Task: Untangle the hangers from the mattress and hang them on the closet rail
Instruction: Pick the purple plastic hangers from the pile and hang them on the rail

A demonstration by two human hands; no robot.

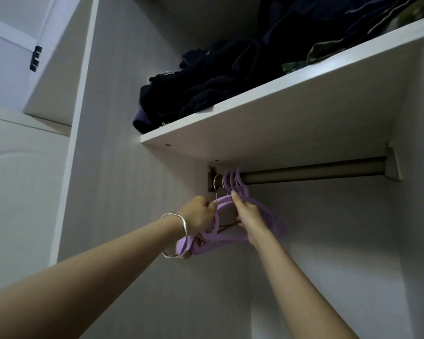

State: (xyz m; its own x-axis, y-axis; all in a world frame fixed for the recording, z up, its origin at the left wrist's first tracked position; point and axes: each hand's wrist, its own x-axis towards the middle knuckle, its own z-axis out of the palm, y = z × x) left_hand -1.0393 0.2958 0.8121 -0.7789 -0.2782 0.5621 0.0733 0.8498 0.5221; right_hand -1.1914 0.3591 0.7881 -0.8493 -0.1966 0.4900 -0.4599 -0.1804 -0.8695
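Observation:
Several purple plastic hangers (267,216) hang by their hooks at the left end of the dark metal closet rail (316,171). A hanger with a thin metal hook (215,185) hangs leftmost, close to the rail bracket. My left hand (200,212), with a white bangle on its wrist, pinches that wire hook just below the rail. My right hand (246,215) grips the shoulders of the purple hangers, fingers curled round them. The lower parts of the hangers (206,245) bunch together beneath my left wrist. The mattress is out of view.
A white shelf (279,113) sits right above the rail and carries a pile of dark folded clothes (206,81). The closet side wall (132,192) is close on the left. To the right of the hangers the rail is bare up to its right bracket (393,167).

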